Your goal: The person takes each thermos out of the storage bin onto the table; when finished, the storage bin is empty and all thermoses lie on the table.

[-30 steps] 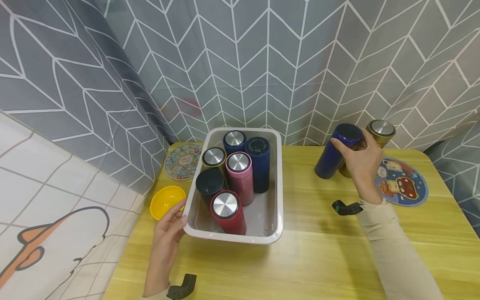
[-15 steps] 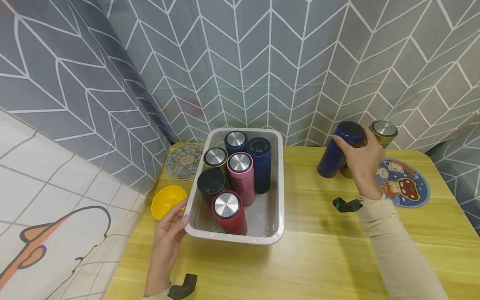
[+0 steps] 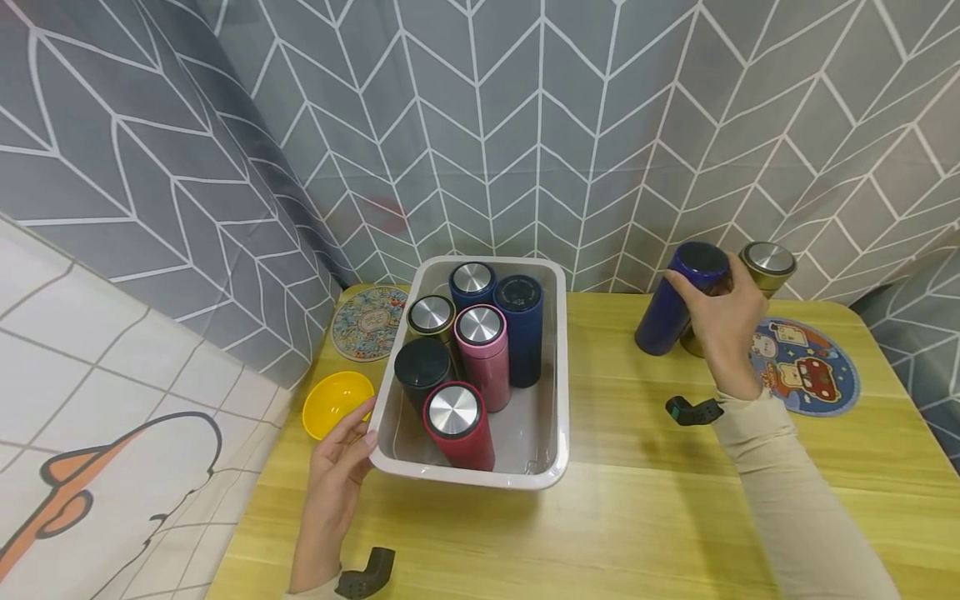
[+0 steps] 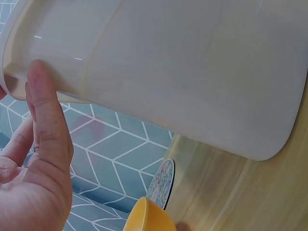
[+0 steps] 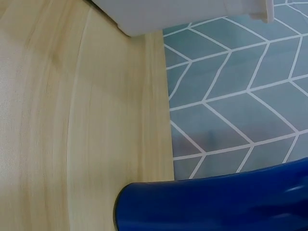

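My right hand (image 3: 723, 321) grips a shiny blue thermos (image 3: 663, 312) near its dark lid, at the right of the table. In the right wrist view that blue thermos (image 5: 216, 202) stands with its base at the wood. A gold thermos (image 3: 767, 265) with a silver lid is just behind the hand and partly hidden by it. My left hand (image 3: 337, 458) holds the front left rim of a white plastic bin (image 3: 551, 450); in the left wrist view its fingers lie along the bin's outer wall (image 4: 192, 82). Inside stand several thermoses, among them red (image 3: 465, 437), pink (image 3: 487, 367) and black (image 3: 422, 367) ones.
A yellow bowl (image 3: 330, 408) sits left of the bin, close to the left hand. Behind it lies a round patterned mat (image 3: 367, 325). A blue cartoon mat (image 3: 810, 375) lies right of the right hand. A grey curtain (image 3: 510, 150) hangs along the table's back edge.
The whole view shifted slightly between the first frame and the later ones. The right hand with the blue thermos and the left hand on the bin stay almost still.
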The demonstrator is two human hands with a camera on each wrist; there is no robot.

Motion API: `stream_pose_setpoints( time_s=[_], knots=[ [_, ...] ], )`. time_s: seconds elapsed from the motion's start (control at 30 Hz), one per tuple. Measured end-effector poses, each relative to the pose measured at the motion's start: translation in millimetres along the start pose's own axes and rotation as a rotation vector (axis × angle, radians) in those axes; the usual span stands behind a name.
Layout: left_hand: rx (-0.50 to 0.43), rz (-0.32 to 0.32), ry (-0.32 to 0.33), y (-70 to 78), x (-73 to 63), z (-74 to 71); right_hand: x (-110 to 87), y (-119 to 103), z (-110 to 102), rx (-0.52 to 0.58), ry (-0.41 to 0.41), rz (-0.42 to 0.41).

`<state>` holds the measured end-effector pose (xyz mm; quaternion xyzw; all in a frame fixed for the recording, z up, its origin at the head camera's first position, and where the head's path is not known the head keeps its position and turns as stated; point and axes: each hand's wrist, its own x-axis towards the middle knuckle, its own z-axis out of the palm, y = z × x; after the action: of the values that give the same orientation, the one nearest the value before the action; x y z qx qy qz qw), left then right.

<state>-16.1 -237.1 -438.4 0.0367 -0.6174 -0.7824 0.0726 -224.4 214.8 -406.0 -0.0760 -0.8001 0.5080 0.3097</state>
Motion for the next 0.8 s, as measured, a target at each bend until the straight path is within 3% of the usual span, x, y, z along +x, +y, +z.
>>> stream_pose_setpoints(
  time_s=[0.3, 0.8],
  knots=[
    [-0.002, -0.002, 0.008, -0.5, 0.3, 0.3, -0.7, -3, 3, -0.087, 0.031, 0.012],
    [-0.015, -0.003, 0.0, -1.8, 0.8, -1.3, -2.8, -15, 0, -0.096, 0.004, 0.01]
  ],
)
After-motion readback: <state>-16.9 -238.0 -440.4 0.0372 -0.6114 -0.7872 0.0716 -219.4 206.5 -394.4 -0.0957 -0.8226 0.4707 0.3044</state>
